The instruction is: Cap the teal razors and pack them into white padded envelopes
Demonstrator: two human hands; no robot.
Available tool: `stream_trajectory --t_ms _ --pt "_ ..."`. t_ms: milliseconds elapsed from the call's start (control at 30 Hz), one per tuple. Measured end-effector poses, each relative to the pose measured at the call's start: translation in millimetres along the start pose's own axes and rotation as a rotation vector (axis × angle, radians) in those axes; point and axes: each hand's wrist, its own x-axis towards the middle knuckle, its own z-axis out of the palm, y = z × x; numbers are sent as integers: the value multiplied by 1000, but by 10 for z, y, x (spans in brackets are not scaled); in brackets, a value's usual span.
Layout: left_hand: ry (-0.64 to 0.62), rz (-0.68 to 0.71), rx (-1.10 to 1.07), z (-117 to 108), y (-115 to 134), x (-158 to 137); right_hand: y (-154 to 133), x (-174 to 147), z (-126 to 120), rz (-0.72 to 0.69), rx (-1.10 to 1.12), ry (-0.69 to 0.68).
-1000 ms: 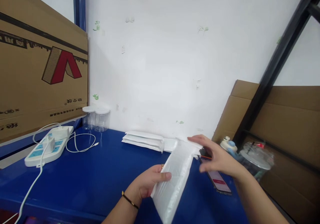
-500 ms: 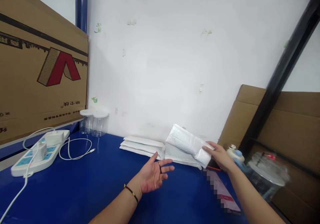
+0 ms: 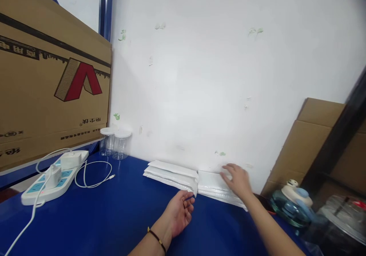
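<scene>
Clock centred on the left hand (image 3: 180,214), white wall (image 3: 194,88) at 12. Left hand: fingers loosely curled, grip holding nothing, fingertips just beside the near corner of a stack of flat white padded envelopes (image 3: 173,175) at 12. Right hand (image 3: 238,180), at 2: blurred, thumb and fingers parted, nothing seen in the grip, over a second stack of flat white glossy envelopes (image 3: 213,181) at 1; cannot tell whether it touches the top one. Both stacks lie on the blue counter (image 3: 120,218) along the wall, ends meeting or nearly so. Risks, my judgement: second stack's edges are uneven and its faces look slick, so a sideways push could slide the top envelope off line or nudge its neighbour. Left fingertips, raised carelessly, could catch that near corner and skew the pile. Right forearm swinging towards 3 could knock the teal glass-like bowl (image 3: 287,208) with its white-and-blue figurine (image 3: 297,195).
</scene>
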Motion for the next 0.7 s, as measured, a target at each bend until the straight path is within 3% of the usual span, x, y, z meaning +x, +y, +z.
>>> stream_trajectory --t_ms 100,200,267,400,500,700 --pt "65 47 -35 28 22 -38 -639 -3 100 -318 144 -165" --pt "59 90 -73 22 41 -70 -1108 71 237 -335 111 -179" --pt "25 140 -104 8 56 -87 -1249 132 282 -297 91 -165" --pt "-8 251 -168 -2 93 -122 -1191 44 147 -318 113 -44" --pt "-2 379 -209 6 114 -132 -972 -331 -70 -411 156 22" --pt "72 575 -305 6 84 -89 -595 -1199 -304 -534 292 -158"
